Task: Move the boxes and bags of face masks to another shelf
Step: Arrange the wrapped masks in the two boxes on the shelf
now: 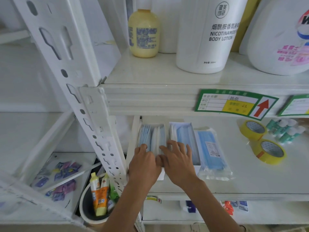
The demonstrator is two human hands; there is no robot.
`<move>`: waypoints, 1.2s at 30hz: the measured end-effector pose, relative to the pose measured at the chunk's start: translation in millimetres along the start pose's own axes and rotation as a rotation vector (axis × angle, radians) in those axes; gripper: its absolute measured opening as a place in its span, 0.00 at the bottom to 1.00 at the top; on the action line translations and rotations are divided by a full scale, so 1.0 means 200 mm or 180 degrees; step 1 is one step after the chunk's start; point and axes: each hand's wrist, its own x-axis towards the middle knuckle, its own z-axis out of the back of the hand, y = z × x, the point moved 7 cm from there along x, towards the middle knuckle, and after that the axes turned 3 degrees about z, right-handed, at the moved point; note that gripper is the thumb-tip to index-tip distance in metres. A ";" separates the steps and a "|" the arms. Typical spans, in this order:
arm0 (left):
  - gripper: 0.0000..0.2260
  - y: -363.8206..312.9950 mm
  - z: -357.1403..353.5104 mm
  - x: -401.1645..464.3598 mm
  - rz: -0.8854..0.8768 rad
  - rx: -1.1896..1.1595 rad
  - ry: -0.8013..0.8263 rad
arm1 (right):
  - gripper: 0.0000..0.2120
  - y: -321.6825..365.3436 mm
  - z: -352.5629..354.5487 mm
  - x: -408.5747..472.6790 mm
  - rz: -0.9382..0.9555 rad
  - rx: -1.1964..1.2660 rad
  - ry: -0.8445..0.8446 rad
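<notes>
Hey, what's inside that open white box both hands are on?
The open white box holds upright stacks of blue face masks. The left hand and right hand cover the front of the stacks, so the box's floor is hidden.

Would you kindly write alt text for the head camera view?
Both hands, left hand and right hand, reach into an open white box of blue face masks on a white metal shelf. Beside it lie another open mask box and a clear bag of masks.
</notes>
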 end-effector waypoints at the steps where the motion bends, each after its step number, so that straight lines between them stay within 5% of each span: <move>1: 0.17 0.00 0.00 0.00 -0.0003 0.0005 -0.0002 | 0.19 0.00 0.00 0.00 -0.0004 0.0001 0.0005; 14: 0.10 0.02 0.01 0.00 -0.0045 -0.0232 -0.0136 | 0.18 -0.02 0.00 -0.01 -0.0248 0.0251 -0.0170; 36: 0.14 0.03 -0.02 0.00 -0.0070 -0.0245 -0.0075 | 0.18 -0.06 0.00 0.03 -0.0445 0.0621 -0.0248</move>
